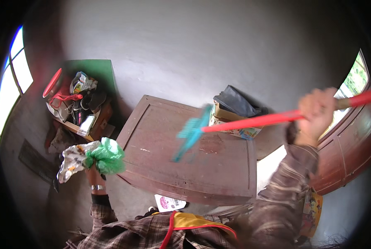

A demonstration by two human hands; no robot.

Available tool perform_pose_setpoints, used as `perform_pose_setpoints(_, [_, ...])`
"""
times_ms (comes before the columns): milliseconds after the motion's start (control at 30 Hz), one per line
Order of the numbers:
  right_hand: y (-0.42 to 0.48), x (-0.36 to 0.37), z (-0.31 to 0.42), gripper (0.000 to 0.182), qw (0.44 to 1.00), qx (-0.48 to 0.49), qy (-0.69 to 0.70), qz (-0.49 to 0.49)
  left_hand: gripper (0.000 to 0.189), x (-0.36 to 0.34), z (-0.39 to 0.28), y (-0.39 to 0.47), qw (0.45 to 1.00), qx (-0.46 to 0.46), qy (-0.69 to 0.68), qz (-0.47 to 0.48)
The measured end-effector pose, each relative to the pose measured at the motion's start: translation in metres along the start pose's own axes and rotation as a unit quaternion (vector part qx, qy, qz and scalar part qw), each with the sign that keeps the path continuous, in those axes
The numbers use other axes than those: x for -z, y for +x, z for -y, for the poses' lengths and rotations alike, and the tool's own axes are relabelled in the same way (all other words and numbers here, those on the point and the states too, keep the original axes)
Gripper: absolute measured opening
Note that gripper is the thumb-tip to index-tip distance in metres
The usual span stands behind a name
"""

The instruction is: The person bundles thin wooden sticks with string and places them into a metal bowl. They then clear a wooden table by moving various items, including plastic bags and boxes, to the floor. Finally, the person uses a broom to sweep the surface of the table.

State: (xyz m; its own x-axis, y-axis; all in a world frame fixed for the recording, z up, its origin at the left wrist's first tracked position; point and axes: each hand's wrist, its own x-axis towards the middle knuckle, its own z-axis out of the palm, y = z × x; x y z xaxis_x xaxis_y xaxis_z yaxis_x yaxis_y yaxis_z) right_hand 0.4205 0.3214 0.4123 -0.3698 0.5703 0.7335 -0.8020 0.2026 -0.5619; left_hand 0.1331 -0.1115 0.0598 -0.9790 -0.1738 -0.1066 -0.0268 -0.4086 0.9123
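Observation:
My right hand (pixel 316 113) is raised on the right and grips the red handle (pixel 254 121) of a broom. The broom's teal head (pixel 190 137) with light teal bristles is blurred above the brown wooden chest (pixel 185 168); whether it touches the lid I cannot tell. On the left, my left hand (pixel 94 171) is closed around a crumpled green plastic bag (pixel 108 156) and a white printed plastic bag (pixel 76 160). These bags cover most of its fingers.
A cardboard box (pixel 222 113) bearing a black bag (pixel 236 101) stands at the chest's back right. Shoes and bags fill a wooden cabinet (pixel 103 124) on the left. A white printed packet (pixel 169 203) lies on the floor before me. A red-brown wooden panel (pixel 347 155) stands right.

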Motion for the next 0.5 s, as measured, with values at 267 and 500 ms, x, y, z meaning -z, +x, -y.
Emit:
perform_pose_setpoints(267, [-0.023,-0.041,-0.297,0.030,0.976,-0.133,0.083,-0.150,0.037,0.062,0.024,-0.004,0.999,0.019,-0.046,-0.004])
perform_pose_setpoints(500, [-0.015,0.111,-0.206,0.028,0.960,-0.161,0.035,-0.225,0.033,0.090,0.031,0.004,0.998,0.045,0.007,-0.049])
